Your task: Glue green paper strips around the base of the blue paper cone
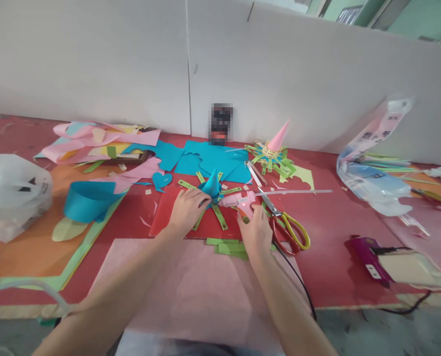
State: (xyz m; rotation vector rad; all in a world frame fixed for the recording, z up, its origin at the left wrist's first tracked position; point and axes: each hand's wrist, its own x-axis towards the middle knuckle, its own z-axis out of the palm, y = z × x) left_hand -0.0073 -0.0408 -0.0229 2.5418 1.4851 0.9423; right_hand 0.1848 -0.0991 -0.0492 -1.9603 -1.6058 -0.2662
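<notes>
A blue paper cone [211,184] stands at the middle of green printed paper strips [219,217] that spread out like rays on a red board [164,212]. The fingers of my left hand [186,210] are closed on the cone's left side. My right hand [255,230] grips a pink hot glue gun [245,201], its nozzle pointing left at the cone's base. A clear glue stick [298,191] juts out behind the gun. Scissors [289,230] with yellow and red handles lie just right of my right hand. Plain green strips [229,248] lie below the red board.
A pink paper cone on strips [277,141] stands at the back. Blue sheets [190,160], a blue paper ring [88,200] and a plastic bag [12,195] are to the left. A purple power strip [370,259] and plastic packaging [372,163] lie right. A black cable [302,279] crosses the table.
</notes>
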